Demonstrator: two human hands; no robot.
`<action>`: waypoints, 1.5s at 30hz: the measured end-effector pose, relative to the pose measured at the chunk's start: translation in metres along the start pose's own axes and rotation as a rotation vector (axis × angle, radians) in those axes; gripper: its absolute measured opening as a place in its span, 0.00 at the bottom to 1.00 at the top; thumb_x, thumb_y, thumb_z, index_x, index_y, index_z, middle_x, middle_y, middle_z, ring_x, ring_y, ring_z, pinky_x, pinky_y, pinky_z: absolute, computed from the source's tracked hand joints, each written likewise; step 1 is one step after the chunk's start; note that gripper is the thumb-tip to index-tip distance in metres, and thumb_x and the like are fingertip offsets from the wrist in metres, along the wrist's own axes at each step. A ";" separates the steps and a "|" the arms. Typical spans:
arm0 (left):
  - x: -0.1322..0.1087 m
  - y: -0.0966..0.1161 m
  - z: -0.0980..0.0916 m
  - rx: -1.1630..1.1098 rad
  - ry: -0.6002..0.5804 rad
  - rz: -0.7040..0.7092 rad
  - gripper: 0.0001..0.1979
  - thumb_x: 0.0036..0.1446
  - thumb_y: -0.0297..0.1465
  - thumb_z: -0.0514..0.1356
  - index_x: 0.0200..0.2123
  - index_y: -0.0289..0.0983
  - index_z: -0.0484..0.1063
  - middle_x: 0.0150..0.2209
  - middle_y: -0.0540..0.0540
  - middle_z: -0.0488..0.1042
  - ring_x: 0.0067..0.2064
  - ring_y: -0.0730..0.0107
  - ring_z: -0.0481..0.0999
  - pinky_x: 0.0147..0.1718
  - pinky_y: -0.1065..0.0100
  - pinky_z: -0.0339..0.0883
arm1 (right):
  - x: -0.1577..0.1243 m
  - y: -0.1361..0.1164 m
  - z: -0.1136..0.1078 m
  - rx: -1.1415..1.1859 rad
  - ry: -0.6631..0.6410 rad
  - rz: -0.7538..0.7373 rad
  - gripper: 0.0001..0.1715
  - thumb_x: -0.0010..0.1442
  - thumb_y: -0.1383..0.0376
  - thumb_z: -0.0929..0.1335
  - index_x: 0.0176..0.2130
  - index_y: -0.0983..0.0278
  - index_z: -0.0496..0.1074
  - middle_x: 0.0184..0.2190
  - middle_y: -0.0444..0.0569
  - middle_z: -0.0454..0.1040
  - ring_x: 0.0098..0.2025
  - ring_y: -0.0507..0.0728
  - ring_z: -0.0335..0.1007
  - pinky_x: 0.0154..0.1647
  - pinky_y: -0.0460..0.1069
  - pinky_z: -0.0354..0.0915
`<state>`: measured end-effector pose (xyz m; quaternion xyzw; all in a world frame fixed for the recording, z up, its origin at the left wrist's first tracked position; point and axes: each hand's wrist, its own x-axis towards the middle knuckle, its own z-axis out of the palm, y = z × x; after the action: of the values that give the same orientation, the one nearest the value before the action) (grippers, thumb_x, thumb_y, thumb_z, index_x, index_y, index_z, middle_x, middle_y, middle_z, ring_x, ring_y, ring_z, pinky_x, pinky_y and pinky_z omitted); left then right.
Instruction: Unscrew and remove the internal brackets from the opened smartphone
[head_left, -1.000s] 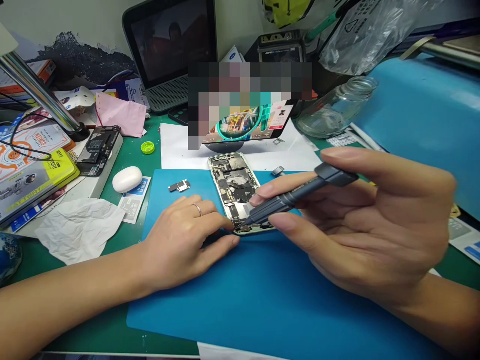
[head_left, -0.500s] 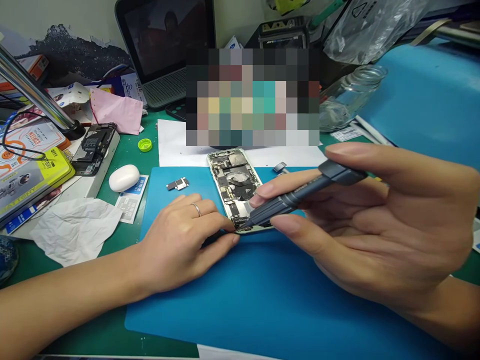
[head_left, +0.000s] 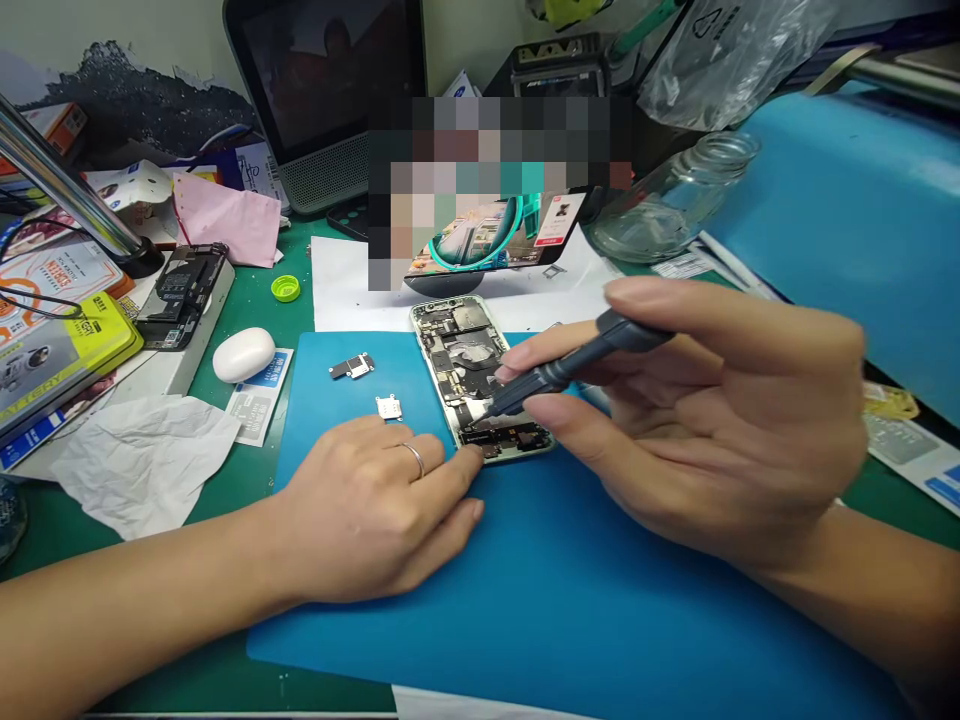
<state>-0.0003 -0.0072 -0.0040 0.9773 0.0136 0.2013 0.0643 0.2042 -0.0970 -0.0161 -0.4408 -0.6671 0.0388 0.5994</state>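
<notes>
A smartphone with its inside bared [head_left: 480, 370] lies on the blue mat, its top end pointing away from me. My right hand [head_left: 720, 400] grips a dark grey screwdriver [head_left: 570, 365] between thumb and fingers, the index finger over its end cap. The tip points into the lower left part of the phone; whether it touches a screw is too small to tell. My left hand [head_left: 375, 505] rests on the mat, its index fingertip on the phone's bottom left edge and its thumb apart below. Beside it lie a small silver plate [head_left: 389, 407] and a dark-and-silver metal piece [head_left: 352, 366].
Left of the blue mat [head_left: 525, 590] are a white earbud case [head_left: 244, 355], a crumpled tissue [head_left: 150, 450], a green cap [head_left: 285, 289] and another opened phone [head_left: 184, 295]. A tilted device with a lit screen [head_left: 487, 235], partly pixelated, and a glass jar [head_left: 675, 205] stand behind.
The screwdriver tip has moved up and left from the phone's bottom edge. My left hand has shifted slightly down and right, uncovering the small silver plate. The view has moved a little.
</notes>
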 end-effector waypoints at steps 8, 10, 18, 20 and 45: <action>0.000 0.000 0.001 0.047 -0.086 0.001 0.19 0.72 0.35 0.52 0.52 0.28 0.75 0.31 0.48 0.76 0.28 0.66 0.74 0.26 0.60 0.67 | -0.002 0.001 0.002 0.013 -0.057 0.011 0.49 0.54 0.82 0.73 0.66 0.50 0.65 0.54 0.46 0.77 0.49 0.54 0.81 0.50 0.47 0.82; 0.001 0.000 0.001 0.045 -0.076 0.005 0.18 0.72 0.35 0.53 0.52 0.28 0.75 0.31 0.48 0.76 0.28 0.66 0.74 0.26 0.59 0.67 | -0.003 0.000 0.003 0.010 -0.051 0.025 0.48 0.54 0.82 0.73 0.66 0.49 0.66 0.55 0.45 0.77 0.49 0.54 0.81 0.50 0.47 0.82; 0.002 0.001 0.001 0.037 -0.086 0.002 0.18 0.72 0.35 0.53 0.51 0.29 0.76 0.31 0.48 0.76 0.28 0.66 0.74 0.26 0.59 0.69 | -0.006 0.002 0.001 -0.044 -0.088 0.016 0.48 0.55 0.81 0.73 0.67 0.48 0.64 0.56 0.43 0.76 0.49 0.54 0.81 0.51 0.46 0.82; 0.002 0.001 0.001 0.038 -0.088 0.000 0.18 0.72 0.35 0.53 0.52 0.29 0.76 0.31 0.48 0.76 0.28 0.66 0.74 0.26 0.59 0.69 | -0.006 0.003 0.000 -0.047 -0.098 0.016 0.48 0.55 0.80 0.73 0.67 0.48 0.64 0.56 0.42 0.76 0.50 0.53 0.81 0.51 0.45 0.81; 0.001 0.001 0.001 0.041 -0.086 0.010 0.18 0.71 0.35 0.53 0.50 0.28 0.77 0.30 0.48 0.76 0.28 0.64 0.74 0.26 0.58 0.68 | -0.005 0.010 -0.005 -0.087 -0.161 -0.116 0.50 0.55 0.79 0.73 0.68 0.48 0.62 0.57 0.45 0.77 0.53 0.60 0.79 0.53 0.56 0.80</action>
<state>0.0015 -0.0078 -0.0042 0.9863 0.0100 0.1590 0.0438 0.2128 -0.0962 -0.0239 -0.4225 -0.7386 0.0105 0.5252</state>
